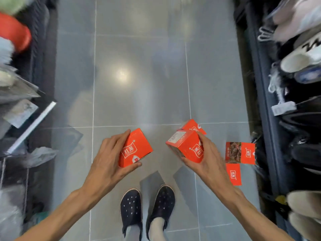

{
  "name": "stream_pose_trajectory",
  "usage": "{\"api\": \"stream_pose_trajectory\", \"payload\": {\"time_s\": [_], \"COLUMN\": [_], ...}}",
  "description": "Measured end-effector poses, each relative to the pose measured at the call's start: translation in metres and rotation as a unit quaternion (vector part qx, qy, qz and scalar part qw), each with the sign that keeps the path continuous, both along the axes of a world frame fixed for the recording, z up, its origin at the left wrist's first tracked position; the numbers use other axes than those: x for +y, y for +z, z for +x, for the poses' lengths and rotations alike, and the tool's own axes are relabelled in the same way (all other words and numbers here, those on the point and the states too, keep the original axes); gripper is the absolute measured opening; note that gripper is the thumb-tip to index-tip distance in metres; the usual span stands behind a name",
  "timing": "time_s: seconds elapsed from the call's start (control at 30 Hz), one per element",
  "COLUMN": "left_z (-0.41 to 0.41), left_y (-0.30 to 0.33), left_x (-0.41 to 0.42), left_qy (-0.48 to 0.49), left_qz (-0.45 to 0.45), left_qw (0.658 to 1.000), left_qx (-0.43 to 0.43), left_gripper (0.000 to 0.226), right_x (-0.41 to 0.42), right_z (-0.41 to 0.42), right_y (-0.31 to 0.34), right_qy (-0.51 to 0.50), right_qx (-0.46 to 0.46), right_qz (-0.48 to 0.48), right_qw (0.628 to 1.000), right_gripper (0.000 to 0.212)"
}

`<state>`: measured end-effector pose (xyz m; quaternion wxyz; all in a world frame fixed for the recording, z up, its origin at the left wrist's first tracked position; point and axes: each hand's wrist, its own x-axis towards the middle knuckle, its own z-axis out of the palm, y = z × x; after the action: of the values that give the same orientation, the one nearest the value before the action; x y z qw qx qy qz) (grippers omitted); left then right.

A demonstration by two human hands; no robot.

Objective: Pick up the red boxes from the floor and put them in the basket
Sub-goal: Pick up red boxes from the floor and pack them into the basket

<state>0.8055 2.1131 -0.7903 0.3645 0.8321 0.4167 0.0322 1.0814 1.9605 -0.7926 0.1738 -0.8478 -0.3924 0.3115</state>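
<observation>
Left hand (pixel 111 153) grasping one red box (pixel 135 148), right hand (pixel 206 153) clutching another box (pixel 185 145); three remaining boxes (pixel 240 153) lying on the floor (pixel 139 75), nearer the right hand; no basket visible.

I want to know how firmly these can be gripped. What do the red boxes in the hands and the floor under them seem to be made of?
The red box in the left hand and the red box in the right hand look like thin printed cardboard with a slightly glossy coat: sharp folded edges, flat panels, printed logos. The floor looks like polished grey tile: grout lines and a bright reflected light spot.
</observation>
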Motion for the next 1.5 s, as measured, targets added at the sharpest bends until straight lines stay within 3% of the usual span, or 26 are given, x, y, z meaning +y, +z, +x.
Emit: {"api": "stream_pose_trajectory", "payload": {"time_s": [0.07,0.1,0.17,0.2,0.33,0.43,0.6,0.77,0.93,1.13,1.33,1.5], "left_z": [-0.002,-0.006,-0.014,-0.017,-0.036,-0.059,-0.100,-0.137,-0.180,-0.231,-0.251,-0.240], "left_y": [0.106,0.105,0.220,0.229,0.376,0.467,0.562,0.610,0.625,0.639,0.657,0.670], "left_x": [0.024,0.018,0.036,0.035,0.034,0.027,-0.007,-0.076,-0.173,-0.337,-0.540,-0.722], "left_qy": [0.024,0.027,0.046,0.055,0.086,0.099,0.184,0.297,0.457,0.622,0.765,0.846], "left_qz": [0.027,0.025,0.046,0.053,0.083,0.127,0.192,0.227,0.235,0.253,0.235,0.205], "left_qw": [0.999,0.999,0.997,0.996,0.990,0.984,0.961,0.926,0.858,0.739,0.591,0.469], "left_qx": [-0.012,-0.009,-0.032,-0.037,-0.074,-0.082,-0.079,-0.056,-0.021,0.052,0.098,0.151], "left_gripper": [0.097,0.098,0.098,0.097,0.092,0.089,0.094,0.093,0.095,0.101,0.106,0.098], "right_x": [0.035,0.030,0.059,0.058,0.083,0.095,0.113,0.132,0.132,0.063,-0.080,-0.253], "right_z": [-0.001,-0.002,-0.010,-0.008,-0.018,-0.028,-0.050,-0.099,-0.185,-0.324,-0.460,-0.547], "right_y": [0.116,0.121,0.244,0.258,0.405,0.495,0.578,0.621,0.651,0.681,0.703,0.712], "right_qy": [0.030,0.030,0.055,0.060,0.134,0.176,0.274,0.422,0.578,0.739,0.860,0.917], "right_qx": [-0.017,-0.022,-0.031,-0.039,-0.061,-0.067,-0.071,-0.077,-0.055,-0.044,-0.016,0.032], "right_qz": [0.031,0.037,0.076,0.075,0.113,0.138,0.162,0.205,0.228,0.264,0.270,0.252], "right_qw": [0.999,0.999,0.995,0.995,0.983,0.972,0.945,0.880,0.782,0.619,0.432,0.307], "right_gripper": [0.092,0.091,0.088,0.088,0.099,0.096,0.094,0.091,0.099,0.101,0.097,0.095]}}
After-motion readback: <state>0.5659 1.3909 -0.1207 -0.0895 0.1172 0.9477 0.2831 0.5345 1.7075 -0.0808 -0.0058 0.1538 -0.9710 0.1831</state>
